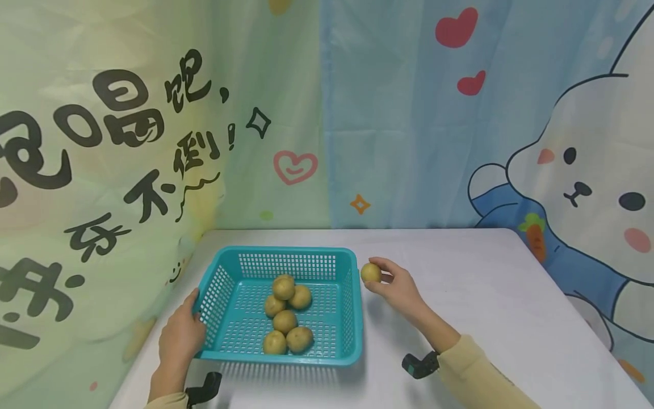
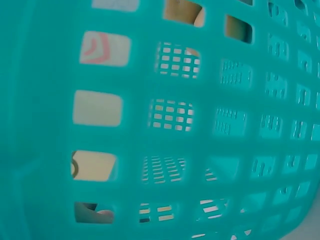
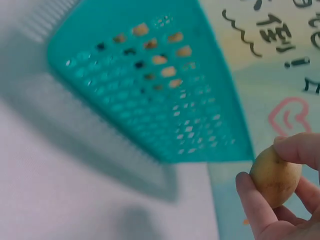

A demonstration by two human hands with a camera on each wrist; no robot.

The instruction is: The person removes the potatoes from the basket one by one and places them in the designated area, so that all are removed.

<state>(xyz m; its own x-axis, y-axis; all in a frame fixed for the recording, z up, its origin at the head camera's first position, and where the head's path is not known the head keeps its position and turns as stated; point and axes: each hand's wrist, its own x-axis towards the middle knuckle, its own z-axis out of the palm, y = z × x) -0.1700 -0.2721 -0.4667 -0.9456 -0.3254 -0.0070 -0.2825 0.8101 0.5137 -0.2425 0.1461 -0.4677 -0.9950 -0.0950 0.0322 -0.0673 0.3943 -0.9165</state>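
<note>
A turquoise plastic basket [image 1: 352,318] with lattice walls holds several potatoes [image 1: 285,321], clustered around the middle of its floor. At its left side my left hand [image 1: 180,335] grips the wall and rim. The basket's wall [image 2: 135,140] fills the left wrist view, where that hand does not show. Just outside the right rim, my right hand [image 1: 399,288] pinches one yellowish-brown potato [image 3: 276,177] between thumb and fingers. That potato is up at about rim height, close beside the basket's back right corner.
A white-covered table [image 1: 460,284] lies under the basket, whose shadow [image 3: 90,135] falls on the cloth. Dark wrist mounts [image 1: 420,365] sit on both forearms. Behind the table hangs a printed curtain [image 1: 378,113] with hearts, writing and a cartoon animal.
</note>
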